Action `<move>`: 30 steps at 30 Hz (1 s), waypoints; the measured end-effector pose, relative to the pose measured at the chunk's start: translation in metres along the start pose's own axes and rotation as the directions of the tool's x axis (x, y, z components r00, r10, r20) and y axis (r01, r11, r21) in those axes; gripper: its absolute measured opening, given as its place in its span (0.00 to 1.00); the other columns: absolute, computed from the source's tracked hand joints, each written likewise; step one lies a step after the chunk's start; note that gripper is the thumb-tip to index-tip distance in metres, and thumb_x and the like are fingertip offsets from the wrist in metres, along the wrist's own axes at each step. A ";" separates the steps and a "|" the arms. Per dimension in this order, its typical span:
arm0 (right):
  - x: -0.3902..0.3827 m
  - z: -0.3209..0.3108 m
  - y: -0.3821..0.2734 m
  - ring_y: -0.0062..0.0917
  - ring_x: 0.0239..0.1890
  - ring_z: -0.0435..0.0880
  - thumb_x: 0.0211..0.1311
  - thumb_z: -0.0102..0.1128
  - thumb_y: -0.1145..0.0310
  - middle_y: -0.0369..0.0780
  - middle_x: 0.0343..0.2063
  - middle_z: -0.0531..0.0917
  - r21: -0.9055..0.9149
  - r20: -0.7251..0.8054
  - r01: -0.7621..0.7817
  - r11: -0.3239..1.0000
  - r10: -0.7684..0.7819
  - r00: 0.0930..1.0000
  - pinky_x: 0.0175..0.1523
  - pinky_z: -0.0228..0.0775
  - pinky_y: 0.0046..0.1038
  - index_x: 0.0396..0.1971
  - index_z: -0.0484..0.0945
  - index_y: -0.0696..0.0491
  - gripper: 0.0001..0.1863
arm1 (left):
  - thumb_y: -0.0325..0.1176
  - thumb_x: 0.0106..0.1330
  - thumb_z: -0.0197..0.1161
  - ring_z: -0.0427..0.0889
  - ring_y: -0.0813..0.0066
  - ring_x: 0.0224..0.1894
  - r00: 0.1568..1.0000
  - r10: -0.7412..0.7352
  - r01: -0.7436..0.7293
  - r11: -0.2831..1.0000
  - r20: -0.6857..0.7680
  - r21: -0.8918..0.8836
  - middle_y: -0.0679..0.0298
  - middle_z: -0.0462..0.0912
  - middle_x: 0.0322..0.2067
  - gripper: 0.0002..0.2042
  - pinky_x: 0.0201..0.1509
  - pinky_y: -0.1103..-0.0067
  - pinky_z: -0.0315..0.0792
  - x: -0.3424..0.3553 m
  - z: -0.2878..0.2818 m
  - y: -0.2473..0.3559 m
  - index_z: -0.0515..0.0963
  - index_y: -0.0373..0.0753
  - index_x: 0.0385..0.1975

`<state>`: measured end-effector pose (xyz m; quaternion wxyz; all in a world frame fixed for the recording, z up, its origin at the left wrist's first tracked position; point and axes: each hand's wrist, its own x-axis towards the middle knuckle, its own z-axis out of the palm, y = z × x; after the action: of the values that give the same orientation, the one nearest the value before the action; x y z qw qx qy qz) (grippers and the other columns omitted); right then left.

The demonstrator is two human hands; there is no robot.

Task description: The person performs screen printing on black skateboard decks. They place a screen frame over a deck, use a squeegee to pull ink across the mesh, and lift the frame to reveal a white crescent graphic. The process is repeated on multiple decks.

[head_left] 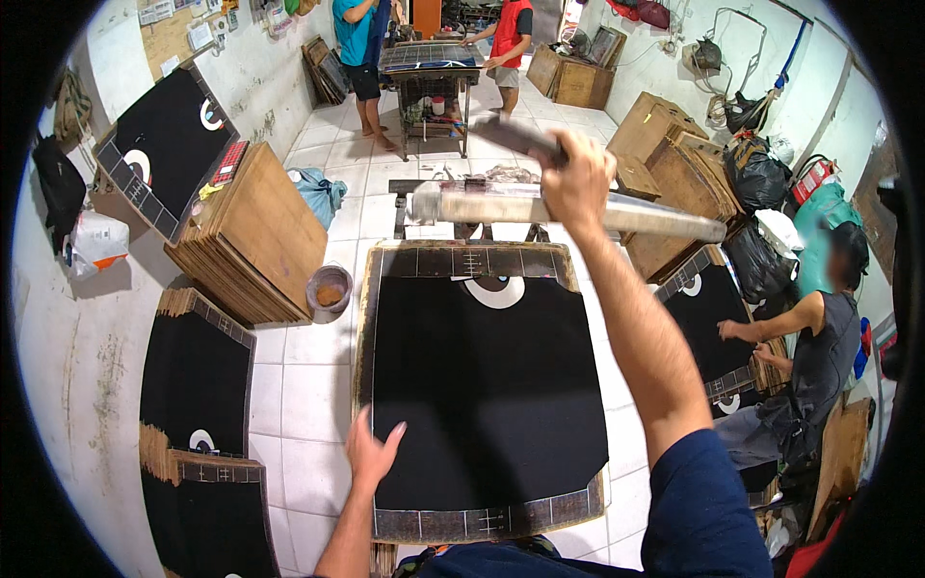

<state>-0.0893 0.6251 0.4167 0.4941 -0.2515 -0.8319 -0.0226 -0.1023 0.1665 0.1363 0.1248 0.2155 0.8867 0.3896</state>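
Note:
A black fabric panel [487, 395] with a white and brown eye shape lies on a board with ruled border strips [487, 523] in front of me. My right hand [583, 183] is raised beyond it, closed on a dark bar [511, 135], probably a squeegee. A long pale bar [665, 220], worn and stained, crosses behind that hand; whether they touch I cannot tell. My left hand [371, 448] is at the panel's left edge, thumb and fingers apart, holding nothing.
Board stacks with black panels [193, 366] line the left; a bucket [328, 289] stands beside wooden boards [265, 236]. A person [809, 356] works at panels on the right near bags [756, 265]. Two people [361, 77] [506, 48] stand at a far table [429, 58].

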 end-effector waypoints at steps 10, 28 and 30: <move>-0.256 0.012 0.007 0.32 0.50 0.81 0.50 0.68 0.75 0.33 0.40 0.86 0.069 0.161 0.036 0.997 -0.046 0.986 0.64 0.62 0.45 0.42 0.86 0.44 0.17 | 0.68 0.69 0.55 0.67 0.55 0.73 0.620 -0.525 0.544 -0.248 0.583 -0.801 0.58 0.69 0.70 0.41 0.79 0.53 0.57 0.085 0.095 0.149 0.66 0.44 0.73; -0.209 0.246 0.097 0.35 0.51 0.80 0.57 0.78 0.52 0.36 0.45 0.83 -0.127 0.629 0.080 0.989 0.018 0.777 0.55 0.65 0.44 0.48 0.80 0.47 0.24 | 0.62 0.51 0.82 0.64 0.45 0.76 0.934 0.357 -0.320 0.873 -0.034 0.367 0.41 0.66 0.70 0.59 0.80 0.49 0.55 0.059 0.163 0.006 0.59 0.26 0.73; -0.219 0.232 0.092 0.35 0.52 0.80 0.58 0.77 0.53 0.36 0.46 0.82 -0.128 0.629 0.093 0.987 0.008 0.777 0.55 0.65 0.44 0.47 0.80 0.47 0.23 | 0.62 0.51 0.82 0.64 0.46 0.76 0.933 0.360 -0.320 0.867 -0.034 0.382 0.41 0.67 0.70 0.59 0.80 0.49 0.55 0.058 0.164 0.005 0.59 0.26 0.74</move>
<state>-0.1522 0.6845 0.0962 0.1674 -0.2627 -0.9502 -0.0120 -0.0877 0.3023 0.0280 -0.0351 0.3673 0.8974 0.2420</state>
